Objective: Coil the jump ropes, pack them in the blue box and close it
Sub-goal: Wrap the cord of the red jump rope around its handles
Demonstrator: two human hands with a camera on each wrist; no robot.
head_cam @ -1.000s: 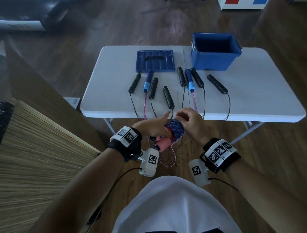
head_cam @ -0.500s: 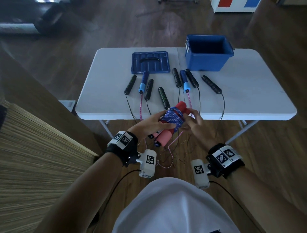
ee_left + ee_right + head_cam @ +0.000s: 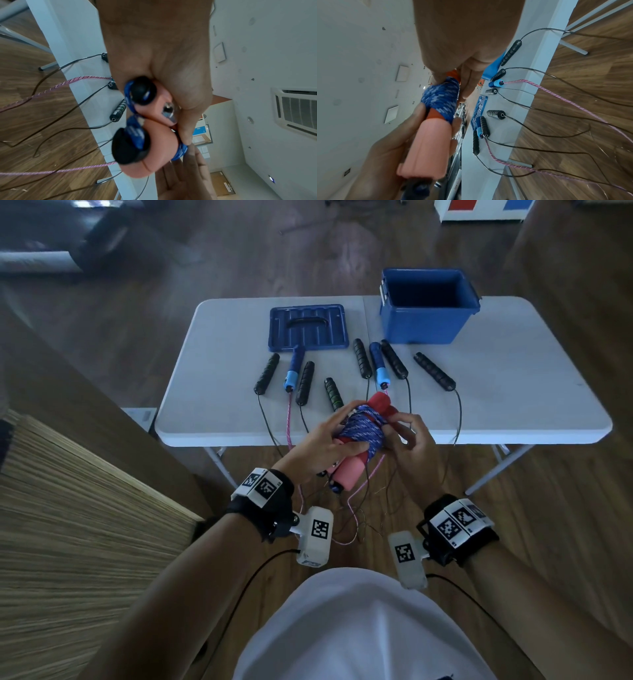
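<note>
The coiled jump rope (image 3: 359,433), blue cord wound round two pink foam handles, sits at the centre of the head view, held in the air just in front of the desk (image 3: 219,371) edge. The left hand (image 3: 318,445) wraps its grip round the bundle from the left, fingers over the cord. The right hand (image 3: 409,440) pinches the cord's right side near the red upper handle tips. The left wrist view alone shows the black end caps (image 3: 143,92) of the two handles pointing at the camera; the right wrist view shows the cord wraps (image 3: 441,97) side-on. Toward the upper right of the head view, the blue box (image 3: 428,306) stands open on the desk, its lid (image 3: 308,326) lying flat to the left. Between them and the hands lie black and blue handles (image 3: 363,357), their cords hanging over the desk edge.
</note>
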